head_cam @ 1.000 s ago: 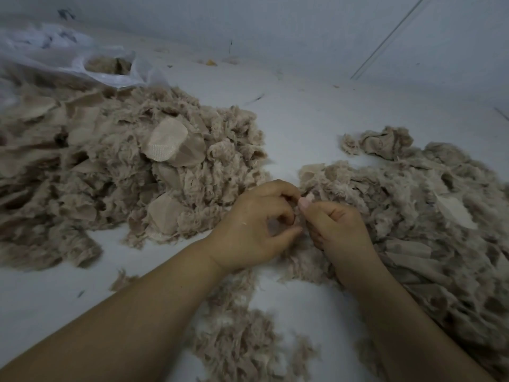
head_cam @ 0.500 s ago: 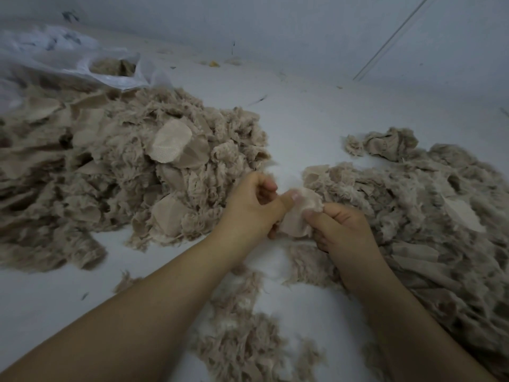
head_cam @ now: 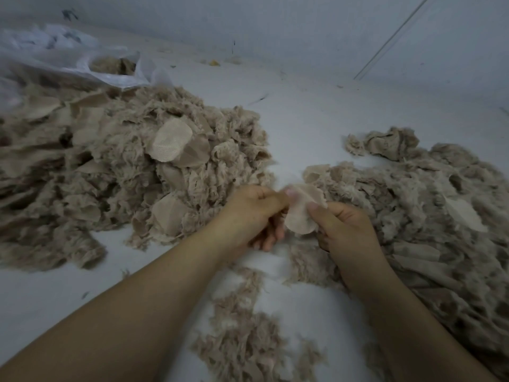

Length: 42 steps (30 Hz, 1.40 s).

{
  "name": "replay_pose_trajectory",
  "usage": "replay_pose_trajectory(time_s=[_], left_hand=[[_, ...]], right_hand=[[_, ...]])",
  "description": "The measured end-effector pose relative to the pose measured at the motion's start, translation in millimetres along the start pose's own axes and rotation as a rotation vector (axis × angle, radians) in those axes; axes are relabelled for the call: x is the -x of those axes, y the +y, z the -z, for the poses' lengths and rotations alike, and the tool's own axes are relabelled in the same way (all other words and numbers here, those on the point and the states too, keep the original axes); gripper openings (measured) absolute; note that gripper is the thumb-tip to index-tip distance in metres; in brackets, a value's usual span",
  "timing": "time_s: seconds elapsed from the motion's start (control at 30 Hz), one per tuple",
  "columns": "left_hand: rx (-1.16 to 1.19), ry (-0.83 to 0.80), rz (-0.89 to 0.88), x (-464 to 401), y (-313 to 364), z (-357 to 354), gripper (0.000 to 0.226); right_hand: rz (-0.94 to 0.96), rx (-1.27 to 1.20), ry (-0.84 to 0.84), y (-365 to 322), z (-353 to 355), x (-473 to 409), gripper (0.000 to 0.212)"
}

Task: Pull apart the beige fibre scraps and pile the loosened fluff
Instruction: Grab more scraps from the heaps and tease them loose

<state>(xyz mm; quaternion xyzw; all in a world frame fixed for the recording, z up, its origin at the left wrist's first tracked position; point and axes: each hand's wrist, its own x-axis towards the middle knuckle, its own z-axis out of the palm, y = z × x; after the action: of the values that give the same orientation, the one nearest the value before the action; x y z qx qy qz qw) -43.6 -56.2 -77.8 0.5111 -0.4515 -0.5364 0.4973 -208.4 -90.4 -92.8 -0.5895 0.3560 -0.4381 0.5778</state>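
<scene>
At the centre of the frame, the left hand [head_cam: 248,213] and right hand [head_cam: 344,230] both pinch one round beige scrap [head_cam: 301,213] between two fluff piles, left [head_cam: 115,172] and right [head_cam: 418,205].

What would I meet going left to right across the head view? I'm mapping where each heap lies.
Left fibre pile → left hand → beige scrap pinched by both hands → right hand → right fibre pile.
</scene>
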Motion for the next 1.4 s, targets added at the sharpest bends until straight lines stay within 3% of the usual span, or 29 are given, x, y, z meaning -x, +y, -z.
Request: replay_pose_trajectory(time_s=[0.1,0.2,0.27,0.3,0.37,0.47,0.57,0.63,0.87,1.03,1.17,1.4], left_hand=[[-0.115,-0.067,-0.025,3,-1,1,0.033],[0.276,0.168,-0.212,-2,5,5,0.025],[0.43,0.236,-0.283,-6,8,8,0.015],[0.351,0.257,-0.278,-6,5,8,0.02],[-0.177,0.197,-0.256,-5,-3,4,0.019],[-0.984,-0.099,-0.273,0,-11,-11,0.023],[-1.186,-0.175,-0.36,2,-12,-19,0.019],[-1.074,-0.139,-0.361,2,-13,-17,0.018],[-0.123,0.229,-0.162,-2,-7,-7,0.022],[-0.013,0.314,-0.326,-2,-7,-4,0.022],[0.19,0.324,-0.316,-1,-2,-1,0.02],[0.222,0.226,-0.304,0,-2,-3,0.018]], right_hand=[[0.016,0.054,0.032,1,0,-1,0.049],[0.005,0.122,0.069,4,3,-4,0.039],[-0.005,0.087,0.075,5,4,-4,0.041],[-0.012,0.068,0.079,4,4,-4,0.042],[-0.024,0.045,0.091,3,3,-4,0.044],[-0.036,0.017,0.12,1,2,-5,0.044],[-0.026,0.016,0.139,0,1,-4,0.043],[-0.02,0.025,0.15,0,1,-3,0.043],[-0.023,0.049,0.172,0,1,-2,0.047],[0.018,0.124,0.149,-1,1,-1,0.042],[0.044,0.195,0.105,0,1,-1,0.035],[0.088,0.216,-0.053,-4,-2,3,0.041]])
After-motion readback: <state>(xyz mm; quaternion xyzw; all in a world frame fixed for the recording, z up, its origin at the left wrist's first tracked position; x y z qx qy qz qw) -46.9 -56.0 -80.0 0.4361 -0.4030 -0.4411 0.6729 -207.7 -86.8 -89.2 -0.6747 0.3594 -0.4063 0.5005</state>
